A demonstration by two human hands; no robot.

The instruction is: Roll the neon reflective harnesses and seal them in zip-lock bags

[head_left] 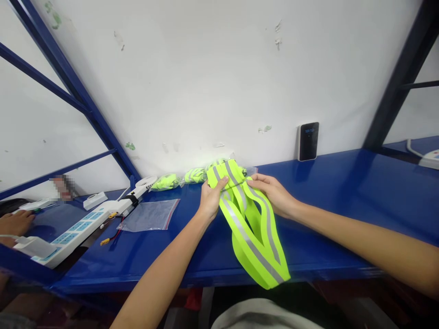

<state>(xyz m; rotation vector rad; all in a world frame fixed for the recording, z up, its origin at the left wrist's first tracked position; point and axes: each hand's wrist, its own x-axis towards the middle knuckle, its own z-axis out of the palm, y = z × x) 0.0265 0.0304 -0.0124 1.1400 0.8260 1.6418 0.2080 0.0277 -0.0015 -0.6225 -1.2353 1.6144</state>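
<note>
The left hand (211,198) and right hand (269,192) are both clenched on the top of a neon yellow safety vest (248,228) with gray reflective stripes, pinching the fabric between thumbs and fingers, with the two hands close together. From the fingers, the vest hangs down toward the person and droops past the front edge of the blue tabletop (325,219). Just beyond the fingers, against the white wall (192,82), lie small bundles of the same yellow fabric in clear bags (180,179), one of them touching the vest's upper edge. To the left of the left hand's fingers lies a flattened clear plastic bag (149,215) with a red strip along one side. Farther left of it is a white power strip (73,230), with red and black wires (111,237) beside it and a small white fan (146,182) at its far end. Well to the right of the right hand's fingers, a black-faced digital device (307,141) stands upright against the wall. At the far left edge, well apart from both hands, another person's hand (15,223) rests near the power strip.
</note>
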